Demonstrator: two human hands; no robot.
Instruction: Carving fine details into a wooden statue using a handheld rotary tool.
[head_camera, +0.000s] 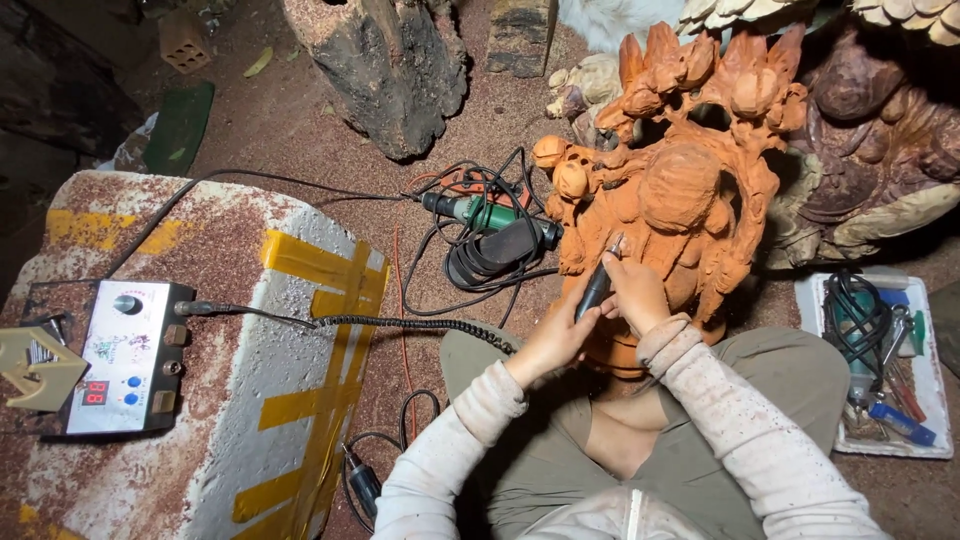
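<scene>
orange-brown wood forms the carved figure, which stands at about 1 o'clock from the frame's centre, its base between the person's knees. the right hand is curled shut round the front of a dark rotary handpiece, its tip touching the carving. the left hand cups the handpiece from below, fingers closed on its rear. a coiled cable runs off toward 9 o'clock to a white control box on a dusty block. a green power tool lies at 11 o'clock, a tool tray at 3 o'clock.
</scene>
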